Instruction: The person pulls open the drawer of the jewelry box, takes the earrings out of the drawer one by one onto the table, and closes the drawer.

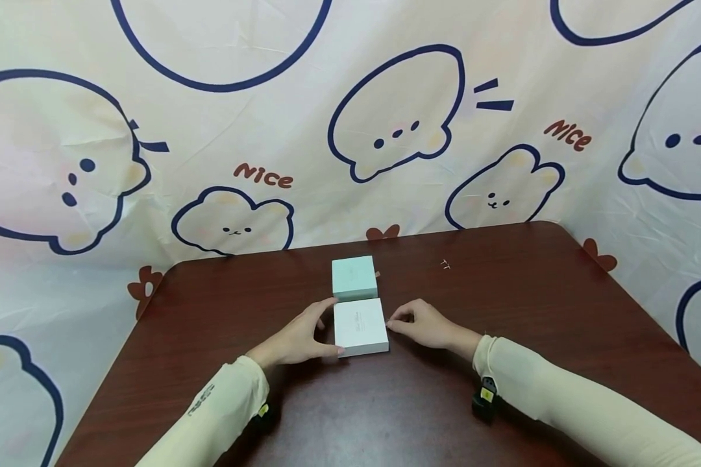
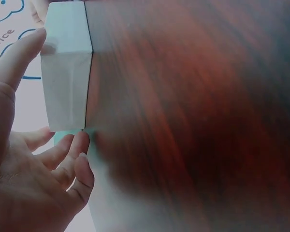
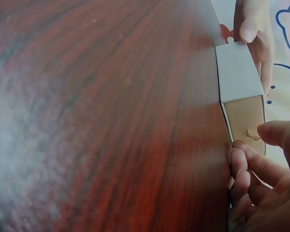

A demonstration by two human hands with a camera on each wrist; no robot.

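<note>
A flat white drawer box point(image 1: 360, 327) with small lettering on its lid lies on the dark wooden table. My left hand point(image 1: 299, 334) grips it from the left side, thumb at the near edge and a fingertip by the far corner. At the box's right end, my right hand point(image 1: 422, 324) has its thumb and index finger curled together. In the right wrist view, a thin ribbon pull loop point(image 3: 252, 136) stands out from the tan drawer front point(image 3: 244, 118), between that thumb and index finger. The drawer front sits within the white sleeve.
A mint-green box point(image 1: 354, 277) lies directly behind the white one, a small tab point(image 1: 378, 274) at its right side. Some tiny thin pale pieces point(image 1: 446, 264) lie farther back to the right. A cartoon-printed cloth point(image 1: 315, 214) hangs behind the table point(image 1: 502, 285).
</note>
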